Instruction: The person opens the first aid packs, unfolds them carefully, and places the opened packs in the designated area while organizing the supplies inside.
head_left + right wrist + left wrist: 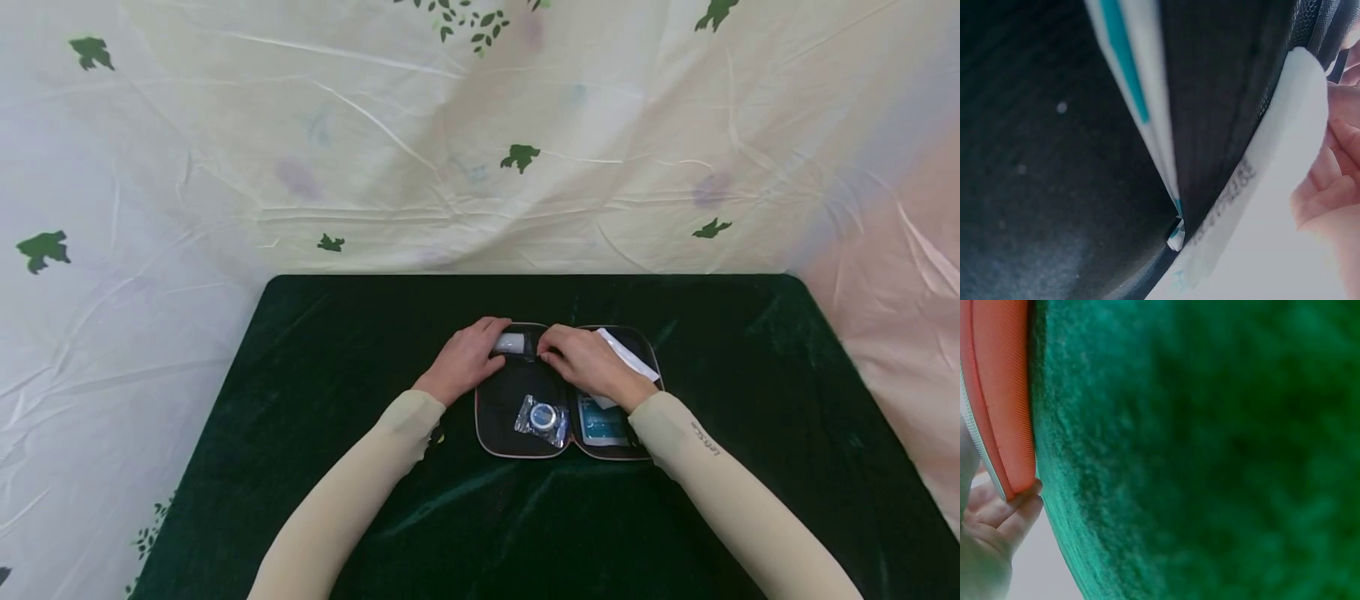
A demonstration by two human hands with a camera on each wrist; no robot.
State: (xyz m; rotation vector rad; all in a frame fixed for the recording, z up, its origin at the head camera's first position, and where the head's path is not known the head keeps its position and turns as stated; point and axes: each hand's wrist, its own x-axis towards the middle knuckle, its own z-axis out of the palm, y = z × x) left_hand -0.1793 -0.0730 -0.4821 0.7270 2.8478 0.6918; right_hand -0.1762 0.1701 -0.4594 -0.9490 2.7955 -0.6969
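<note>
An orange-backed zip case (517, 450) lies open on the table, its black inside facing up. My left hand (468, 354) grips its far left corner, fingers outside on the orange shell (1004, 394) and thumb inside. Beside that thumb is a white roll in clear wrap (512, 343). My right hand (585, 358) reaches over the case's middle fold, fingers curled, fingertips close to the roll's right end. I cannot tell what they pinch. In the right wrist view, a black strip (1338, 65) runs beside those fingers.
A clear packet with a round, silver-rimmed item (543, 417) lies in the case's left half. The right half holds a teal packet (602, 423) and a white paper piece (630, 357), partly under my right wrist. Dark green velvet cloth (360, 500) covers the table; a patterned curtain (420, 125) hangs behind.
</note>
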